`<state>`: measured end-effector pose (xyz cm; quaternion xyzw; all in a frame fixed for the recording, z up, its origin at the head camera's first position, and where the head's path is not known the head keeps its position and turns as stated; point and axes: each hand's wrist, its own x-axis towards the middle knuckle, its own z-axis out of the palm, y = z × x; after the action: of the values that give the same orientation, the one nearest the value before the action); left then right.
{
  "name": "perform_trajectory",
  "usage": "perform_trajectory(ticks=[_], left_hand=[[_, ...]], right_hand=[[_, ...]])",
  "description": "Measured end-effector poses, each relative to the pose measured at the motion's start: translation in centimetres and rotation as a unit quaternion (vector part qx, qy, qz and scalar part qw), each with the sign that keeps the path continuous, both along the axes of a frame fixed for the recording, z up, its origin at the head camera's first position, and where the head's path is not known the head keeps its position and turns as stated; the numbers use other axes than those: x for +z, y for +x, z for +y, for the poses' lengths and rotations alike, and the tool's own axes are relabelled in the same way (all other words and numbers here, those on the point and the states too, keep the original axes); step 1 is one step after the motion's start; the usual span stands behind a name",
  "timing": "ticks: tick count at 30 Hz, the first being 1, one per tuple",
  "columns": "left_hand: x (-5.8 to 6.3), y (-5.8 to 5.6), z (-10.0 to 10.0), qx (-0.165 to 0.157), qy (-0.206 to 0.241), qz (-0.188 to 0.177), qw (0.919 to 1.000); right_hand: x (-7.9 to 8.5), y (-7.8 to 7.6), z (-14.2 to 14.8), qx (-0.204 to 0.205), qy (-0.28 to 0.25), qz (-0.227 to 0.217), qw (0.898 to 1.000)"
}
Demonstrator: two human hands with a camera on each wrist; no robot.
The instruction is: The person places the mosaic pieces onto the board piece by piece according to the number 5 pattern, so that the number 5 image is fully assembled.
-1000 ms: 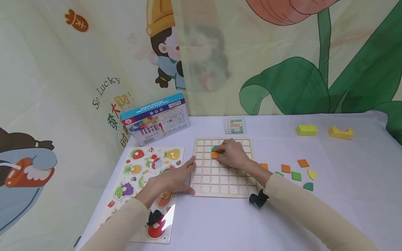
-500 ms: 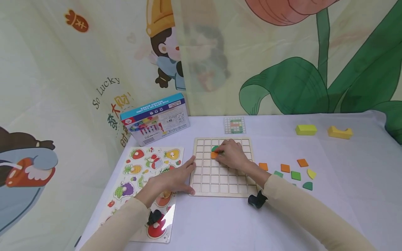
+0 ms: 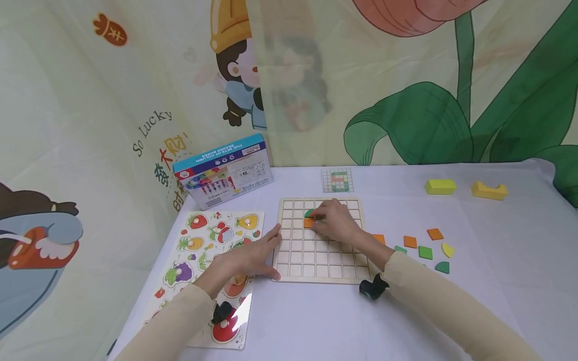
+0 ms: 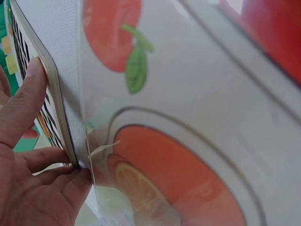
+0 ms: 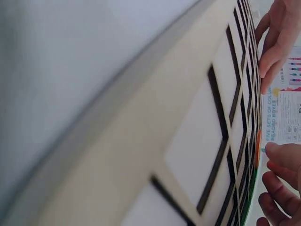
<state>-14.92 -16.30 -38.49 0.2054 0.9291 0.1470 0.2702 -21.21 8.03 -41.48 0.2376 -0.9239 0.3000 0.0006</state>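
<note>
A wooden grid board (image 3: 298,258) lies on the white table in the head view. My left hand (image 3: 246,258) rests at its left side, the fingers fairly straight along the edge and the thumb at the near corner; in the left wrist view the thumb (image 4: 32,75) touches the frame. Over the board's upper middle, the curled fingers of my right hand (image 3: 336,220) pinch a small green tile (image 3: 321,217), mostly hidden by the fingertips. Right beside them, a green rounded tile (image 3: 309,213) and an orange square tile (image 3: 308,223) sit in the grid.
Several loose tiles, among them a green square (image 3: 425,252) and a yellow piece (image 3: 447,249), lie right of the board. A gridded pattern card (image 3: 337,180) lies behind it. Left are a fruit-picture board (image 3: 180,301) and a box (image 3: 226,173). Two yellow blocks (image 3: 441,187) stand back right.
The right hand shifts only very slightly at the same spot over the grid. The left hand stays at the board's edge, and the tiles in the grid look unmoved.
</note>
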Motion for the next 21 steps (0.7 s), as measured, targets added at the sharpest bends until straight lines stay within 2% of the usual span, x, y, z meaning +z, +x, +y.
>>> perform_trajectory(ticks=[4, 12, 18, 21], left_hand=[[0.1, 0.1, 0.1, 0.002, -0.001, 0.001, 1.0000], [0.3, 0.3, 0.1, 0.003, 0.002, 0.005, 1.0000], [0.2, 0.1, 0.2, 0.005, 0.002, 0.003, 1.0000], [0.2, 0.1, 0.3, 0.008, 0.003, -0.001, 1.0000]], right_hand=[[0.5, -0.2, 1.5, 0.001, -0.020, -0.024, 0.999], [1.0, 0.3, 6.8, -0.022, -0.006, -0.073, 0.997], [0.8, 1.5, 11.4, -0.040, 0.031, -0.095, 0.994], [0.5, 2.2, 13.2, -0.034, 0.051, -0.100, 0.993]])
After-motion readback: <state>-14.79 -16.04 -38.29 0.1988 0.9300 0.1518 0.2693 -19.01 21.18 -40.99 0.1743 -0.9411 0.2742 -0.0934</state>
